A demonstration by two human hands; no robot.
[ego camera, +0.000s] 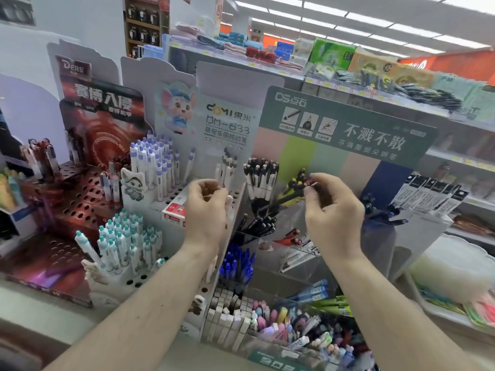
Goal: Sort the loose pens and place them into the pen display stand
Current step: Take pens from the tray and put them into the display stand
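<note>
My right hand [333, 210] is raised in front of the green-headed pen display stand [348, 135]. Its fingertips pinch a blurred bunch of dark pens with yellow and red tips [293, 190] over a clear compartment. My left hand [207, 210] hovers at the same height with curled fingers, just below several white pens [227, 171] standing in the white DOMI stand [227, 121]. A pale shape shows beside its thumb; whether this hand holds it is unclear. Black-and-white pens [261, 178] stand between the two hands.
Blue pens [238, 265], black pens [261, 223] and erasers [230, 317] fill compartments below my hands. Teal-capped pens [120, 242] and purple-capped pens [155, 162] stand at left beside a red perforated stand [80, 199]. A shelf of packaged goods [348, 60] runs behind.
</note>
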